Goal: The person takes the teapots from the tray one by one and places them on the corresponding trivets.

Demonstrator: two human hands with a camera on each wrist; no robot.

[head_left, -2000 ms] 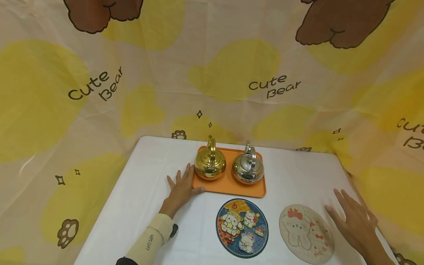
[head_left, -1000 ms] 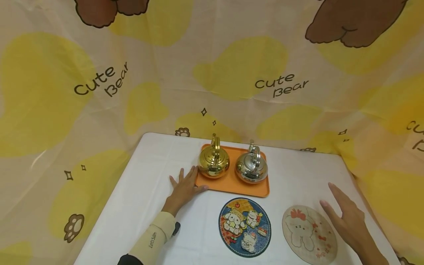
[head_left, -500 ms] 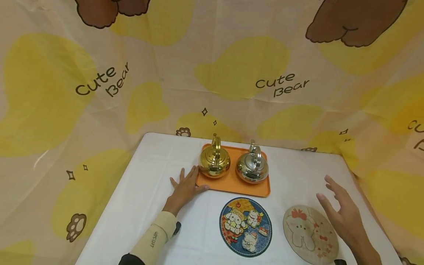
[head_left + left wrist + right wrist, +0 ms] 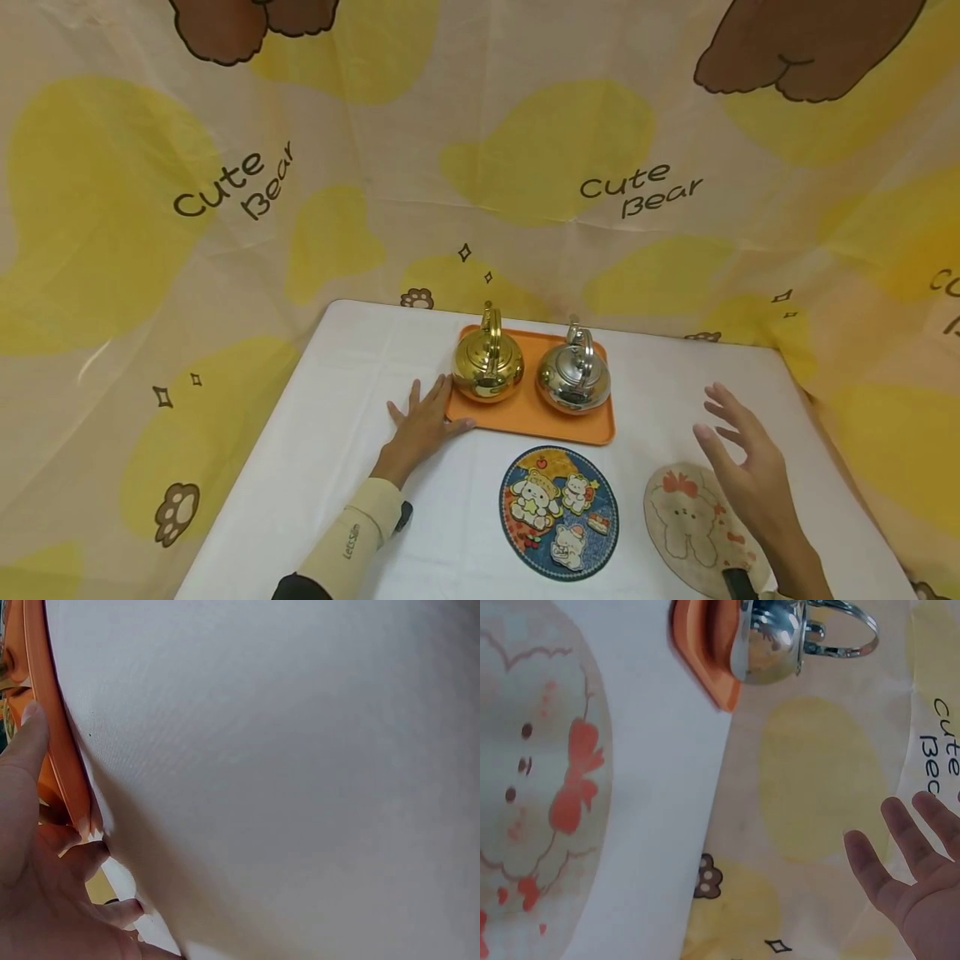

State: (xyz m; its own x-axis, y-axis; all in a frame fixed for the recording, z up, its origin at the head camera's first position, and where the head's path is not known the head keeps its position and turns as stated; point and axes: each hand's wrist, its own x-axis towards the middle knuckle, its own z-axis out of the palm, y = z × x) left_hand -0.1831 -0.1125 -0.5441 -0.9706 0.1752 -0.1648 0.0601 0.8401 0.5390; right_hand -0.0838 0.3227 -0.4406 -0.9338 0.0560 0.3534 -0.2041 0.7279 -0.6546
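An orange tray (image 4: pixel 525 419) stands on the white table (image 4: pixel 322 433) and carries a gold kettle (image 4: pixel 487 367) on the left and a silver kettle (image 4: pixel 573 379) on the right. My left hand (image 4: pixel 422 423) lies flat on the table, fingers straight, touching the tray's left edge (image 4: pixel 56 735). My right hand (image 4: pixel 742 454) hovers open with spread fingers above the beige bunny mat (image 4: pixel 693 525), to the right of the tray. The right wrist view shows the silver kettle (image 4: pixel 780 641), the tray corner (image 4: pixel 705 667) and the mat (image 4: pixel 532 795).
A round blue mat with cartoon bears (image 4: pixel 558 510) lies in front of the tray. A yellow "Cute Bear" cloth (image 4: pixel 480 167) hangs behind and around the table. The table's right edge (image 4: pixel 825 433) is close to my right hand.
My right hand has moved up and left from the table's right edge toward the tray, fingers still spread. The left hand has stayed against the tray.
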